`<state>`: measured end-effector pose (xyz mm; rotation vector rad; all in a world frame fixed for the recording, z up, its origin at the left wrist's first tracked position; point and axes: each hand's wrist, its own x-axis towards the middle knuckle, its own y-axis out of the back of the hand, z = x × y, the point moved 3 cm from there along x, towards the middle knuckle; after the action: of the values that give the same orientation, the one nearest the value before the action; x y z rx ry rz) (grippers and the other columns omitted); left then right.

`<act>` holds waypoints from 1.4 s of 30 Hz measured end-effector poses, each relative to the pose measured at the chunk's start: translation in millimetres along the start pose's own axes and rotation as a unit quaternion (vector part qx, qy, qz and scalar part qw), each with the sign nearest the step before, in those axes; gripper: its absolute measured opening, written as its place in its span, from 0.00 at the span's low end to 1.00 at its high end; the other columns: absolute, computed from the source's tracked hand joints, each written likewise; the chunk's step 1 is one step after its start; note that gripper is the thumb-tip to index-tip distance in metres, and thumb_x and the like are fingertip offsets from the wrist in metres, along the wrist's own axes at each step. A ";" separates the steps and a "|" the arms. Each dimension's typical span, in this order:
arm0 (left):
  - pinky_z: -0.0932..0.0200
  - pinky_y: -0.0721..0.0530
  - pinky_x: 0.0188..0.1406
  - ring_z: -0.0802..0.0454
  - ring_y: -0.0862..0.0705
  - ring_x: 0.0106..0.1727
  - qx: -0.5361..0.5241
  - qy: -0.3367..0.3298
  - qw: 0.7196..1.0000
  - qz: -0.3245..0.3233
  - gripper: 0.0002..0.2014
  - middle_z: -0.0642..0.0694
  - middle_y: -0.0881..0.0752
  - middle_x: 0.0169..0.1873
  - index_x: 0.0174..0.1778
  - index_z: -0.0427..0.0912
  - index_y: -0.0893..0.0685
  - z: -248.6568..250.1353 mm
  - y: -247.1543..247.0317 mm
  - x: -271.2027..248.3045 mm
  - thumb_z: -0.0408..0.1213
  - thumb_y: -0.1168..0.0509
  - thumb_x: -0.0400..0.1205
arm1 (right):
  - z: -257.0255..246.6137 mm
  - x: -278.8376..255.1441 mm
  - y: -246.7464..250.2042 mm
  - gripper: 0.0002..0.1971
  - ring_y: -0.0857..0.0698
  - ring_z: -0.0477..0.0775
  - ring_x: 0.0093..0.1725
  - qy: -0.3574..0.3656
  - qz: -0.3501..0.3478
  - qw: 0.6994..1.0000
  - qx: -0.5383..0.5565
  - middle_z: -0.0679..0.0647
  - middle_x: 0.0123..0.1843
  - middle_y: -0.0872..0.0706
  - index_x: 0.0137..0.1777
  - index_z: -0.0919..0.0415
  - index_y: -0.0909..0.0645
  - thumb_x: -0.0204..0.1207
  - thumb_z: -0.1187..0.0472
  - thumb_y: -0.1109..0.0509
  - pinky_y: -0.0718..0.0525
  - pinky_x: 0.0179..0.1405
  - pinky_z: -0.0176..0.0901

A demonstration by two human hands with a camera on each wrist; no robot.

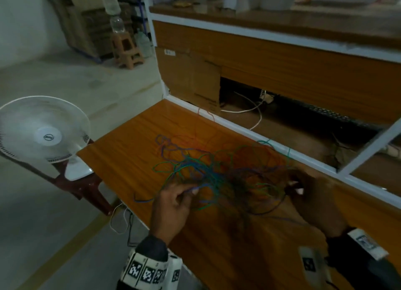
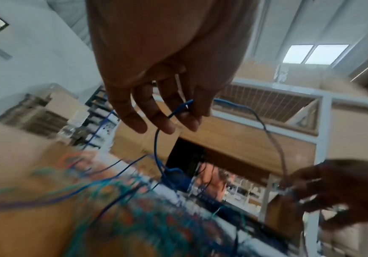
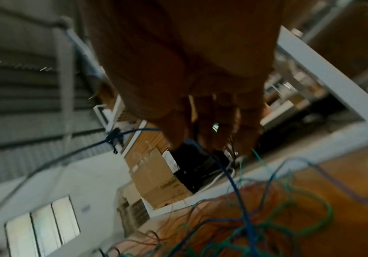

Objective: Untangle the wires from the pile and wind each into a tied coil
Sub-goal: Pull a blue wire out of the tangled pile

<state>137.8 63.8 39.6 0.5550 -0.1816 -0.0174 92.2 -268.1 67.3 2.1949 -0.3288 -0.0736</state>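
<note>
A tangled pile of thin wires [image 1: 225, 170] in blue, green, purple and red lies on the orange wooden table [image 1: 134, 142]. My left hand [image 1: 173, 200] hovers at the pile's left edge and pinches a blue wire [image 2: 156, 144] between thumb and fingers [image 2: 189, 120]. That blue wire loops across to my right hand [image 1: 303, 187], which grips it at the pile's right side. In the right wrist view the blue wire [image 3: 229, 177] runs down from the curled fingers [image 3: 218, 137] into the pile [image 3: 255, 222]. The picture is blurred.
A white table fan [image 1: 43, 133] stands on a dark stool left of the table. A white-framed wooden shelf unit [image 1: 282, 57] rises behind the table, with a cardboard box [image 1: 188, 73] and a white cable [image 1: 253, 112] in its lower bay.
</note>
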 end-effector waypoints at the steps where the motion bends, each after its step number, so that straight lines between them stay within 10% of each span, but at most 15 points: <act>1: 0.59 0.16 0.43 0.63 0.13 0.48 -0.001 -0.038 0.999 -0.003 0.10 0.61 0.10 0.46 0.48 0.60 0.09 19.1 -1.1 1.9 0.56 0.33 0.79 | -0.3 -4.5 0.5 0.35 0.21 0.66 0.75 -0.003 -0.025 0.999 -0.040 0.61 0.80 0.22 0.85 0.55 0.30 0.80 0.51 0.23 0.18 0.66 0.59; 4: 0.56 0.15 0.40 0.59 0.13 0.44 0.076 -0.136 0.988 -0.014 0.13 0.58 0.09 0.45 0.53 0.56 0.08 76.0 -12.5 10.3 0.55 0.34 0.80 | -35.6 -19.6 17.9 0.55 0.49 0.51 0.89 0.117 -0.023 0.991 -0.062 0.46 0.92 0.49 0.91 0.41 0.51 0.72 0.45 0.17 0.43 0.85 0.52; 7: 0.55 0.16 0.39 0.52 0.13 0.42 0.111 -0.214 0.970 -0.017 0.11 0.55 0.09 0.43 0.51 0.54 0.08 121.1 -24.5 17.7 0.49 0.32 0.78 | -83.3 -25.3 21.2 0.37 0.31 0.44 0.81 0.258 -0.005 0.965 -0.047 0.42 0.81 0.25 0.83 0.43 0.30 0.76 0.50 0.20 0.28 0.80 0.47; 10: 0.57 0.16 0.39 0.53 0.14 0.41 0.081 -0.210 0.974 -0.038 0.11 0.54 0.09 0.41 0.48 0.53 0.08 121.5 -29.4 30.7 0.49 0.32 0.75 | -83.0 -16.2 21.3 0.18 0.12 0.38 0.46 0.277 0.017 0.960 0.023 0.42 0.49 0.08 0.65 0.44 0.14 0.80 0.65 0.24 0.10 0.41 0.51; 15: 0.43 0.17 0.39 0.48 0.14 0.39 -0.020 -0.146 0.984 -0.098 0.24 0.47 0.12 0.33 0.46 0.57 0.09 43.0 -31.5 56.8 0.72 0.40 0.77 | -52.0 -14.7 80.8 0.14 0.11 0.46 0.40 0.215 0.111 0.956 0.166 0.47 0.41 0.11 0.55 0.53 0.13 0.85 0.72 0.34 0.14 0.37 0.43; 20: 0.47 0.19 0.33 0.54 0.16 0.33 -0.039 -0.113 0.981 -0.155 0.18 0.51 0.14 0.30 0.43 0.47 0.09 42.0 -40.7 27.9 0.56 0.36 0.81 | -2.5 -12.1 94.8 0.09 0.10 0.47 0.44 0.070 0.138 0.981 0.114 0.50 0.48 0.08 0.56 0.47 0.13 0.84 0.48 0.34 0.10 0.45 0.63; 23: 0.59 0.22 0.32 0.61 0.17 0.33 -0.055 -0.124 0.974 -0.181 0.08 0.59 0.14 0.32 0.46 0.52 0.09 66.4 -62.9 11.4 0.47 0.33 0.82 | 6.4 -23.6 78.2 0.42 0.28 0.63 0.82 0.028 0.055 0.993 -0.100 0.60 0.85 0.30 0.86 0.47 0.36 0.74 0.47 0.20 0.24 0.74 0.71; 25: 0.62 0.22 0.34 0.65 0.15 0.36 -0.034 -0.154 0.965 -0.211 0.06 0.59 0.12 0.35 0.50 0.54 0.10 81.0 -82.2 1.9 0.41 0.32 0.82 | -13.7 -36.0 63.3 0.57 0.50 0.61 0.91 0.101 0.020 0.978 -0.183 0.53 0.92 0.47 0.91 0.46 0.50 0.69 0.43 0.17 0.41 0.85 0.73; 27: 0.63 0.28 0.28 0.66 0.21 0.29 -0.046 -0.167 0.956 -0.236 0.06 0.55 0.17 0.28 0.43 0.46 0.12 93.6 -97.0 -6.0 0.41 0.32 0.83 | -31.5 -44.7 52.6 0.39 0.37 0.62 0.87 0.158 0.000 0.972 -0.177 0.54 0.85 0.29 0.84 0.48 0.30 0.74 0.49 0.19 0.31 0.80 0.73; 30: 0.62 0.23 0.32 0.64 0.18 0.32 -0.127 -0.112 0.947 -0.272 0.08 0.51 0.13 0.31 0.41 0.44 0.11 96.3 -106.2 -12.5 0.44 0.30 0.81 | -23.3 -51.5 65.8 0.10 0.10 0.56 0.50 0.175 0.051 0.982 -0.048 0.49 0.49 0.08 0.54 0.50 0.10 0.80 0.65 0.27 0.11 0.46 0.60; 33: 0.60 0.14 0.56 0.62 0.11 0.53 -0.163 -0.057 0.923 -0.343 0.07 0.58 0.08 0.48 0.48 0.58 0.11 71.8 -110.5 -21.8 0.39 0.28 0.80 | -7.5 -68.3 91.9 0.08 0.09 0.45 0.39 0.109 0.087 0.987 0.077 0.42 0.41 0.08 0.53 0.52 0.09 0.83 0.62 0.29 0.11 0.38 0.49; 37: 0.68 0.20 0.58 0.76 0.17 0.56 -0.065 -0.067 0.908 -0.409 0.07 0.67 0.12 0.52 0.55 0.59 0.12 33.1 -112.3 -31.3 0.43 0.31 0.84 | 65.8 -99.0 131.2 0.09 0.09 0.51 0.35 -0.060 0.163 0.967 0.188 0.49 0.42 0.08 0.52 0.42 0.10 0.81 0.42 0.29 0.08 0.38 0.47; 40: 0.81 0.28 0.48 0.77 0.18 0.52 -0.010 -0.102 0.919 -0.381 0.08 0.61 0.11 0.50 0.57 0.53 0.12 22.5 -99.8 -30.0 0.42 0.33 0.85 | 177.1 -121.7 159.5 0.18 0.09 0.57 0.39 -0.162 0.203 0.965 0.016 0.50 0.45 0.08 0.58 0.36 0.13 0.75 0.29 0.27 0.08 0.42 0.66; 42: 0.81 0.28 0.47 0.71 0.15 0.50 -0.014 -0.167 0.930 -0.327 0.09 0.58 0.10 0.50 0.56 0.50 0.10 28.5 -95.0 -25.4 0.41 0.33 0.84 | 165.1 -128.0 139.2 0.21 0.09 0.55 0.38 -0.155 0.065 0.979 -0.113 0.53 0.55 0.08 0.69 0.35 0.20 0.77 0.43 0.23 0.09 0.38 0.60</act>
<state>110.9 -30.2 9.3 0.5614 -0.3211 -0.7686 -88.3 -442.7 70.0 1.9290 -0.6072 -0.3672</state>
